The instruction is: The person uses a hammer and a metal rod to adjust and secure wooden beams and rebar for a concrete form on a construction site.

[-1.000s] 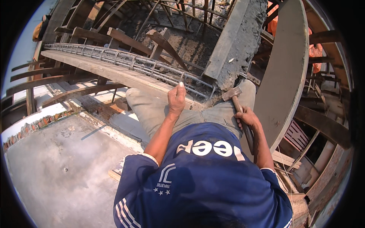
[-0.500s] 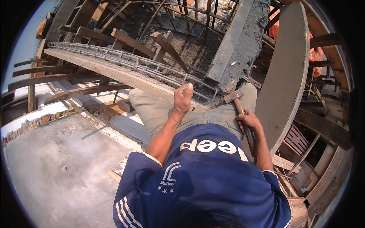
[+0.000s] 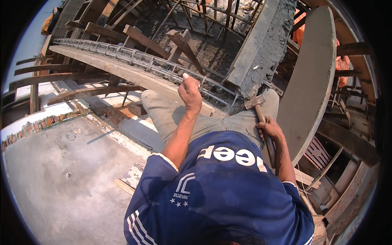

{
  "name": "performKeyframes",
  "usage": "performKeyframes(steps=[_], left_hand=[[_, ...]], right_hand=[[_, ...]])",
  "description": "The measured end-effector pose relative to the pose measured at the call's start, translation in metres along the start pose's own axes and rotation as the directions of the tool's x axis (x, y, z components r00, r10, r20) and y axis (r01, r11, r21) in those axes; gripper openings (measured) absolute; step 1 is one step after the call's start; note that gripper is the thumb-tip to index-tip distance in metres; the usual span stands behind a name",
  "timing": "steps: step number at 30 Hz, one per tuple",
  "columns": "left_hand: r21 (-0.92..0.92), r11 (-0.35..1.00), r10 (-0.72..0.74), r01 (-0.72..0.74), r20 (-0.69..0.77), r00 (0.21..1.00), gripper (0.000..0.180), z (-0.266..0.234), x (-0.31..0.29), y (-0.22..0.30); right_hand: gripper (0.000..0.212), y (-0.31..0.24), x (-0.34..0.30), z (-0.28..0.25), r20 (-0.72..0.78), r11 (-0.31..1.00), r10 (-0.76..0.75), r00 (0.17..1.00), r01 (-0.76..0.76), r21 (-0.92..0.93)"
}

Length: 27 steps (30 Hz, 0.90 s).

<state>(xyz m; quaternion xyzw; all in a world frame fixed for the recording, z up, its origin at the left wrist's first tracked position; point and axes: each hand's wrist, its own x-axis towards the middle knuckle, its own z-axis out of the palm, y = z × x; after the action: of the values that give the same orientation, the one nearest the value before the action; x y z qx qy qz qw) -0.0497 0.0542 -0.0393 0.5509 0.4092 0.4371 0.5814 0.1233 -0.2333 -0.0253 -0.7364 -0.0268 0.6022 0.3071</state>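
Observation:
My right hand (image 3: 270, 128) is wrapped round the wooden handle of a hammer (image 3: 259, 112). The steel head points away from me and rests near my right knee, while the handle runs back along my forearm. Raised above my lap, my left hand (image 3: 190, 94) is closed with the thumb pointing up. Whatever its curled fingers hold, if anything, is hidden or too small to name. Just beyond that hand lies a long cage of reinforcing bars (image 3: 153, 65) tied with stirrups, along the inner side of a wooden formwork board (image 3: 122, 72).
A rough concrete beam (image 3: 267, 45) with a board on its side runs away ahead. To my right stands a tall grey panel (image 3: 306, 77). Wooden props (image 3: 185, 47) stick up beyond the rebar. At left lies a grey concrete slab (image 3: 69, 175) with a brick edge.
My left hand has shifted a little left and its wrist has turned, still closed. The hammer remains in my right hand, and the whole view has moved slightly.

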Motion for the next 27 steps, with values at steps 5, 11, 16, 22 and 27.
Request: performKeyframes(steps=[5, 11, 16, 22, 27], left_hand=[[-0.028, 0.998, 0.053, -0.051, 0.051, 0.997, 0.054, 0.005, -0.005, -0.013], [-0.156, 0.988, 0.001, 0.020, 0.132, 0.991, 0.029, -0.022, -0.002, -0.026], [-0.271, 0.962, 0.043, -0.030, 0.041, 0.998, 0.017, -0.010, -0.005, -0.010], [-0.359, 0.933, 0.043, -0.035, 0.017, 0.999, 0.017, -0.009, -0.014, -0.004], [0.021, 0.998, 0.058, -0.059, 0.065, 0.996, 0.025, -0.001, -0.010, -0.020]], right_hand=[[0.018, -0.017, -0.030, 0.017, -0.072, 0.985, -0.163, 0.984, 0.158, -0.074], [0.021, -0.095, -0.085, 0.018, -0.123, 0.889, -0.452, 0.883, 0.434, -0.150], [0.019, -0.157, -0.139, 0.014, -0.215, 0.709, -0.703, 0.678, 0.688, -0.152], [0.020, -0.171, -0.160, 0.024, -0.267, 0.601, -0.776, 0.572, 0.799, -0.034], [0.020, -0.171, -0.166, 0.029, -0.300, 0.575, -0.776, 0.555, 0.818, 0.029]])
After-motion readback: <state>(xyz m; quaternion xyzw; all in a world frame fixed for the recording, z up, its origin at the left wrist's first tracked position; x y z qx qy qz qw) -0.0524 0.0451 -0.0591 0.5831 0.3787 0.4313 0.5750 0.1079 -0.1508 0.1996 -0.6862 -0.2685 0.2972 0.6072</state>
